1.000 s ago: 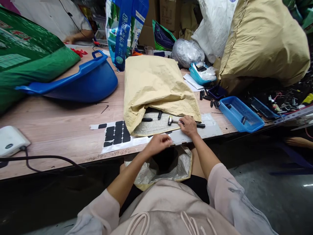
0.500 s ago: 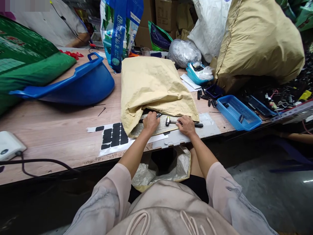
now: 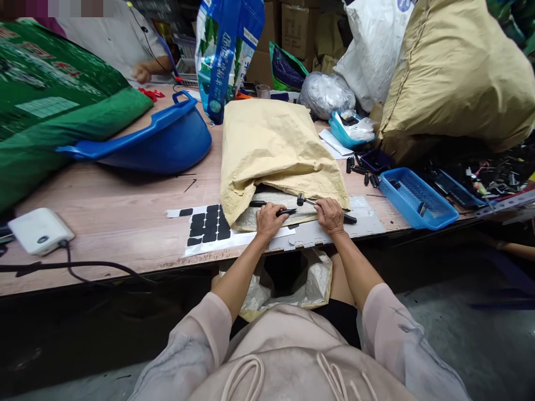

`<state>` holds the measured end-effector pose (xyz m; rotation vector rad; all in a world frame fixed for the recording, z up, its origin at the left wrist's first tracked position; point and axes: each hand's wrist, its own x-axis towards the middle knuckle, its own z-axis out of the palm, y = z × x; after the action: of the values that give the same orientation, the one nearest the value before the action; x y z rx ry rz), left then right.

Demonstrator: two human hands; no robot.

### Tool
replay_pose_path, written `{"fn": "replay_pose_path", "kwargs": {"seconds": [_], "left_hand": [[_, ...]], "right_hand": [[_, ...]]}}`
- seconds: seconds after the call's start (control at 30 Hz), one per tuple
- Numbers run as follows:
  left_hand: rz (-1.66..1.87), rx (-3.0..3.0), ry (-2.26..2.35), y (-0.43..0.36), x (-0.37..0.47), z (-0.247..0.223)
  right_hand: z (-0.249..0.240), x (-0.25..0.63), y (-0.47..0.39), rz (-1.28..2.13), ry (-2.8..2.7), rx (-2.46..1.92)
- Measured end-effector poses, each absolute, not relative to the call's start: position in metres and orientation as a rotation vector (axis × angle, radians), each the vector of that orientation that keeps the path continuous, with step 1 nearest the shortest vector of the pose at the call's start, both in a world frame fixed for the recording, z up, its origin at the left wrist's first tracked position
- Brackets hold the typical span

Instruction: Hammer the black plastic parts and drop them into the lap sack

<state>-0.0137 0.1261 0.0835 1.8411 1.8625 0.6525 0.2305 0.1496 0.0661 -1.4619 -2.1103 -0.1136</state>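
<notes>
Fingers of my left hand [image 3: 270,220] are closed around a slim black part [image 3: 285,211] at the mouth of the tan sack [image 3: 280,139]. My right hand [image 3: 330,216] grips a small hammer [image 3: 350,219]; its head points left, over the sack's pale inner lining, and its black handle end sticks out to the right. Another black piece [image 3: 257,204] lies at the sack opening, just above my left hand. Beneath the sack's front edge is a grey flat sheet [image 3: 363,214]. Left of it lies a white sheet with black rounded squares [image 3: 210,224].
A blue basin [image 3: 167,136] and green sack [image 3: 75,94] stand at the left, near a white device [image 3: 40,229] with a cable. At the right are a blue basket [image 3: 418,197] and large tan sack [image 3: 460,78]. Another person's hand [image 3: 142,72] shows at the back left.
My left hand has come out from the sack opening, with the black part now visible in its fingers. The hammer head has tilted slightly upward. The whole view has shifted a little.
</notes>
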Motion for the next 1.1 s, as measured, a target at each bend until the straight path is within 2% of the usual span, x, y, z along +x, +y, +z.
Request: {"fn": "replay_pose_path", "kwargs": {"seconds": [0.4, 1.1], "left_hand": [[0.697, 1.81, 1.822, 0.13, -0.015, 0.079], [0.627, 1.802, 1.823, 0.135, -0.014, 0.08]], "right_hand": [[0.083, 0.217, 0.141, 0.031, -2.237, -1.384], [0.084, 0.198, 0.142, -0.002, -2.337, -1.33]]}}
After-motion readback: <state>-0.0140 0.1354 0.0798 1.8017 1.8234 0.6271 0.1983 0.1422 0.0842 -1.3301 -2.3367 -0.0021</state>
